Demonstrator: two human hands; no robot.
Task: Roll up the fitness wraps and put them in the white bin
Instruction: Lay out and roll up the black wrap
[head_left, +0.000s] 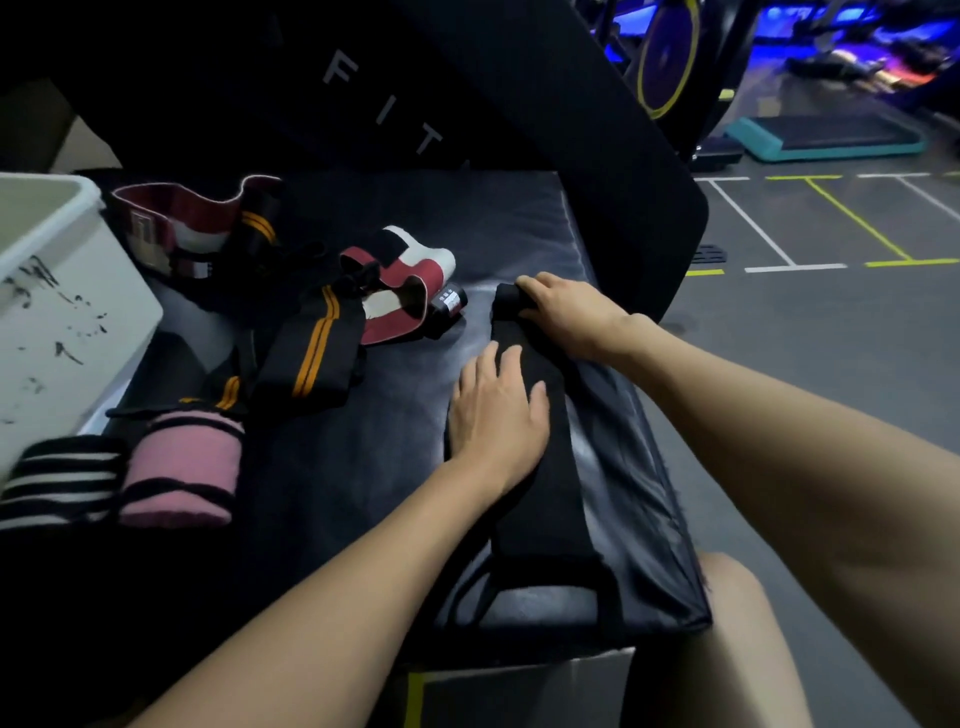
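A long black fitness wrap (545, 499) lies stretched along the right side of the black padded bench (363, 467), its loop end near me. My right hand (566, 314) grips the small rolled far end of this wrap. My left hand (498, 410) lies flat on the wrap's middle, fingers spread, pressing it down. The white bin (62, 312) stands at the left edge, scuffed with black marks. Loose wraps lie between: a black one with orange stripes (311, 358) and a red and white one (405, 280).
A pink rolled wrap (182, 467) and a black and white striped one (57, 480) sit at the lower left. Another red and white wrap (182, 223) lies by the bin. A black upright pad (467, 93) backs the bench. My knee (737, 639) is at the bench's right corner.
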